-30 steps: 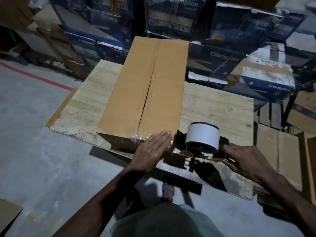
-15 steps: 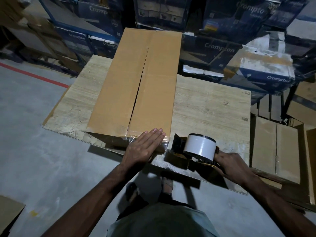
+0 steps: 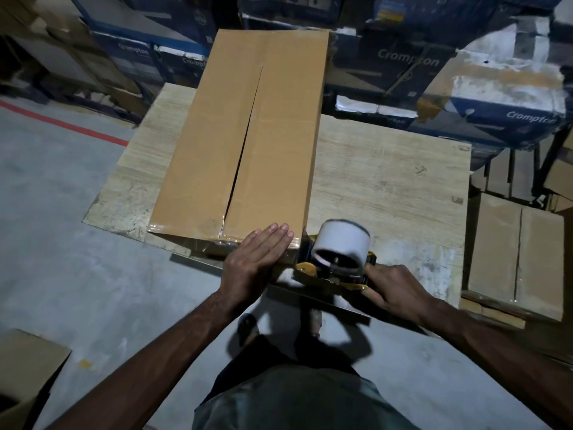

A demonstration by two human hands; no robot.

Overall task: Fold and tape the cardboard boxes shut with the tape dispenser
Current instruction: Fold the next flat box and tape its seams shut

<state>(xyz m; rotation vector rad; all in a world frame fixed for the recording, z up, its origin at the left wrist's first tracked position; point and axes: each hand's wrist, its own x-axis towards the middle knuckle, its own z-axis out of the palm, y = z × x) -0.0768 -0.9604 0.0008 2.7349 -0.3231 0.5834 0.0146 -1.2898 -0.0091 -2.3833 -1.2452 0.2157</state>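
A long brown cardboard box (image 3: 217, 144) lies lengthwise on the wooden table (image 3: 387, 181), its two top flaps folded shut with a dark open seam down the middle. Clear tape shines along its near end. My left hand (image 3: 257, 259) presses flat with straight fingers on the near right corner of the box. My right hand (image 3: 393, 287) grips the handle of the tape dispenser (image 3: 338, 252), a yellow and black frame with a white roll, right beside the box's near right corner at the table's front edge.
Blue printed cartons (image 3: 508, 97) are stacked behind and to the right of the table. Folded brown boxes (image 3: 514, 252) lie low at the right. Another brown box corner (image 3: 28, 367) sits on the grey floor at lower left. A red line (image 3: 62, 122) crosses the floor.
The dispenser has come close to the box's near right corner after dipping toward the table edge. My left hand has stayed flat on the box's near end.
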